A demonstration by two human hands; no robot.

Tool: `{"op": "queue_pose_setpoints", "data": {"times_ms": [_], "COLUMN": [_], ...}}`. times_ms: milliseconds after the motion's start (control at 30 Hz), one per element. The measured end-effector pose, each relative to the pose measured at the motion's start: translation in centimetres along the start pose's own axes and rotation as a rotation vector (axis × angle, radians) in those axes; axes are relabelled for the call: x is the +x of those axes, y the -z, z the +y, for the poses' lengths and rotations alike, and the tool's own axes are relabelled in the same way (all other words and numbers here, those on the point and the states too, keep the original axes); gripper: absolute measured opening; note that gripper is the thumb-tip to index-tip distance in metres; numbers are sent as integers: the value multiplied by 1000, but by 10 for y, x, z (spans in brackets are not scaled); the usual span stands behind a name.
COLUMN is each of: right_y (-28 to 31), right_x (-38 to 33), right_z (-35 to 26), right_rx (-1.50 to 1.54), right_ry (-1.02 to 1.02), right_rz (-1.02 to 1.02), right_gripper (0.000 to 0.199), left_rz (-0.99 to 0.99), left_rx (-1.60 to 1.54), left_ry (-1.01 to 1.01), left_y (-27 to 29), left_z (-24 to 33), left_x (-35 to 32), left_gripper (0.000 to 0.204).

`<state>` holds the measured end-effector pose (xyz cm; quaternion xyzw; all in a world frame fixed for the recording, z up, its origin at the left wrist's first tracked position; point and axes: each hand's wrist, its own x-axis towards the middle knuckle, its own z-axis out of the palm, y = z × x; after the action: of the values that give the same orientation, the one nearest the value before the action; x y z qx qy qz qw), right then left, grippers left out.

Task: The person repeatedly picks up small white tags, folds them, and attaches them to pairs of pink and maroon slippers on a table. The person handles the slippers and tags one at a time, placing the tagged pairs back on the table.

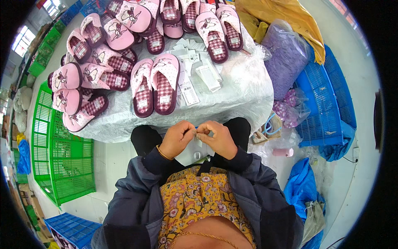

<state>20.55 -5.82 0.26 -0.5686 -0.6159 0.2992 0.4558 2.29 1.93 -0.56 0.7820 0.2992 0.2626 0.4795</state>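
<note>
In front of my lap, my left hand [177, 139] and my right hand [218, 139] meet fingertip to fingertip. Both are closed in a pinch on something tiny between them, too small to name. Just beyond, on the plastic-covered table [232, 93], lies a pair of pink slippers with dark red checked insoles, the left slipper [143, 94] beside the right slipper [165, 85]. White paper tags [208, 78] are strewn to the right of that pair, and one printed tag [189, 92] rests close to the right slipper.
More pink slippers [103, 76] are heaped along the table's left and far side. Green plastic crates [70, 166] stand to the left on the floor. At the right are blue crates [323, 103], a purple-filled bag [284, 56], blue plastic sheeting [300, 182] and a pink roll [283, 152].
</note>
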Motion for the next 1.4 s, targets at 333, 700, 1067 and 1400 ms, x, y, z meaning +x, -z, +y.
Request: {"op": "queue_pose_setpoints", "data": {"times_ms": [333,700,1067,1400], "right_y": [12,21,20,28], "right_x": [8,1,1,15], "right_z": [20,50,45,10], "right_rx": [-59,72,82,98], "right_ry": [26,-199,-179,-37], "right_rz": [32,118,101,232], "right_gripper": [9,11,12,10], "left_rz": [219,-469,-139,202], "left_rx": [403,1275,941,-104], "left_ry": [-245,168,-74,-67], "left_y": [109,144,163,123], "left_z": [33,-58,-63,35], "left_x": [169,334,313,201], "left_gripper": [18,51,26,34]}}
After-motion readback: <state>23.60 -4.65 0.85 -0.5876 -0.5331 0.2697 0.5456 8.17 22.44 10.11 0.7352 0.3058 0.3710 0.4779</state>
